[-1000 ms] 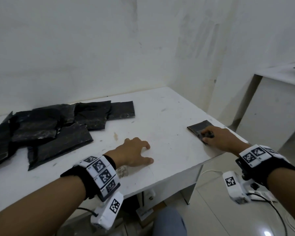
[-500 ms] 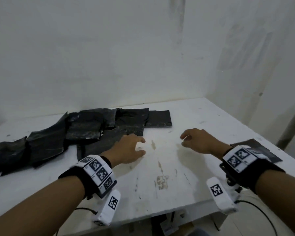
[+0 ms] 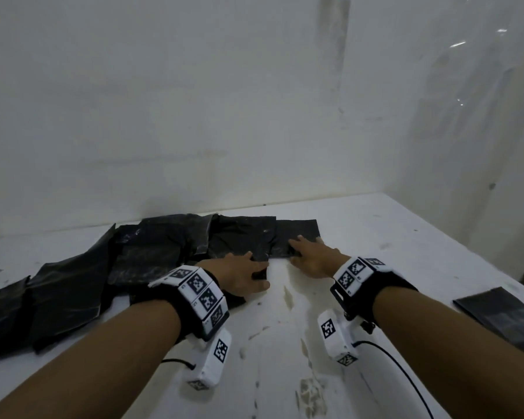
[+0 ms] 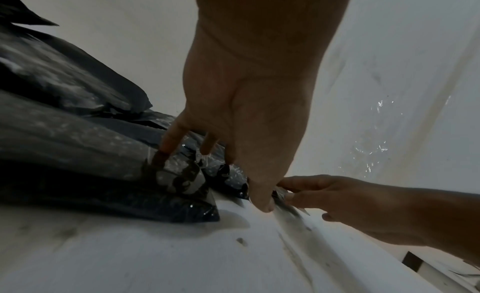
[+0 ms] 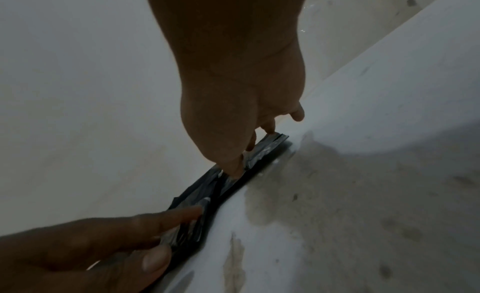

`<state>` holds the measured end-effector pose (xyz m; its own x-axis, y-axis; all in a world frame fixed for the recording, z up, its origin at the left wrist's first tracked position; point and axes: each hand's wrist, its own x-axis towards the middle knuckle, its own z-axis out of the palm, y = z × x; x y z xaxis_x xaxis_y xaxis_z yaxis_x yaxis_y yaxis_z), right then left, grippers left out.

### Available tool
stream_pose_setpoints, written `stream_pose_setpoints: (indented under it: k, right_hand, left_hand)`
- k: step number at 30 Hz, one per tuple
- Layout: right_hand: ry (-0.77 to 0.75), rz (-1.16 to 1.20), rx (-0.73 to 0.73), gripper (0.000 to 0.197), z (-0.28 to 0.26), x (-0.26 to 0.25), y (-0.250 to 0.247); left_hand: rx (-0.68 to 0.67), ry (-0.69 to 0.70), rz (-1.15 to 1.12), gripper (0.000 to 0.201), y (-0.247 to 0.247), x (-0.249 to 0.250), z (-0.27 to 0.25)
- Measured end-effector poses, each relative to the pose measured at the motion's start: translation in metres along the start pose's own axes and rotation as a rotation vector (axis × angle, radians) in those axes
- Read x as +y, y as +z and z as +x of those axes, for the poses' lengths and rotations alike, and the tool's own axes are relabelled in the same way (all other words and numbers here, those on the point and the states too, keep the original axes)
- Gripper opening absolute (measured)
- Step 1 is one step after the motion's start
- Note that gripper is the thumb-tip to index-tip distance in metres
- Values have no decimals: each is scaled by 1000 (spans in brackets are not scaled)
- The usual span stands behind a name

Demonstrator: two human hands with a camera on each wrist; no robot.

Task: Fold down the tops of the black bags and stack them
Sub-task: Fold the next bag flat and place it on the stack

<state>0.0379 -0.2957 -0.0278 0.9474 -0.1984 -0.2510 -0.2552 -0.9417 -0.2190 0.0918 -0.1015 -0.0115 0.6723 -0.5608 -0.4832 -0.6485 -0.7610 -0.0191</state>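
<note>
Several black bags lie overlapping across the left and middle of the white table. My left hand rests on their near right part, fingers spread and straight on the plastic, thumb at a bag's edge. My right hand lies flat on the rightmost black bag, fingertips and thumb touching its near edge. One folded black bag lies apart at the table's right edge. Whether either thumb reaches under a bag is hidden.
A white wall stands right behind the bags, and a second wall closes the right side. The table's front edge runs just below my wrists. Worn patches mark the tabletop between my arms.
My right hand has left the folded bag at the right edge and swung left to the pile. Both hands have moved forward from the bare tabletop onto the bags.
</note>
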Motion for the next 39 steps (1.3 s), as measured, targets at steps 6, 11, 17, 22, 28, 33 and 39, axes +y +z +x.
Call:
stream_pose_setpoints:
  k: [6, 11, 17, 22, 28, 33, 39]
  right_hand:
    - [34, -116, -57, 63, 8, -1, 6]
    - [41, -92, -39, 69, -16, 25, 5]
    - [-38, -28, -25, 64, -55, 52, 12]
    - [-170, 51, 6, 30, -90, 67, 12]
    - [-185, 123, 90, 32, -118, 69, 19]
    - [-19, 236, 257, 38, -123, 69, 27]
    - [72, 389, 238, 36, -131, 57, 32]
  left_hand:
    - [11, -20, -23, 73, -3, -8, 8]
    - [68, 1, -51, 66, -3, -10, 3]
    - [179, -4, -109, 78, 2, -3, 11]
    - [349, 167, -237, 80, 2, 20, 9]
    - [271, 217, -199, 58, 17, 55, -8]
    - [290, 177, -287, 58, 26, 61, -25]
    - [272, 155, -353, 52, 46, 60, -50]
